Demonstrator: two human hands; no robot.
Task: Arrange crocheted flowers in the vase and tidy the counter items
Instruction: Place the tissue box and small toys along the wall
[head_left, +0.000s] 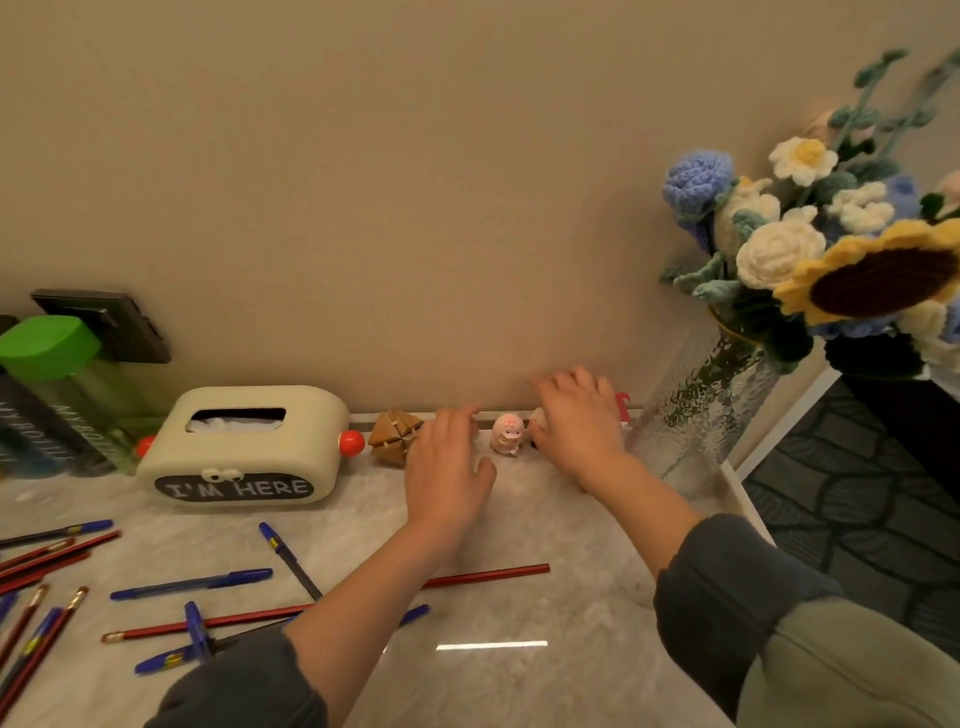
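A textured glass vase (696, 415) stands at the counter's back right corner, holding crocheted flowers (779, 249), among them a big sunflower (878, 280) and a blue bloom (698, 176). My left hand (447, 467) lies flat with straight fingers between a wooden puzzle (392, 434) and a small pink figurine (506, 434) by the wall. My right hand (576, 421) hovers with spread fingers just right of the pink figurine, covering most of a second small figure (536, 420). A red item (622, 402) peeks out behind it. Neither hand grips anything.
A cream tissue box (244, 447) reading "I'M HERE" sits left of the puzzle, with a green-capped bottle (57, 353) beyond it. Several blue pens (192, 583) and red pencils (488, 576) lie scattered across the marble counter (519, 686). The counter's right edge (748, 493) drops to a dark floor.
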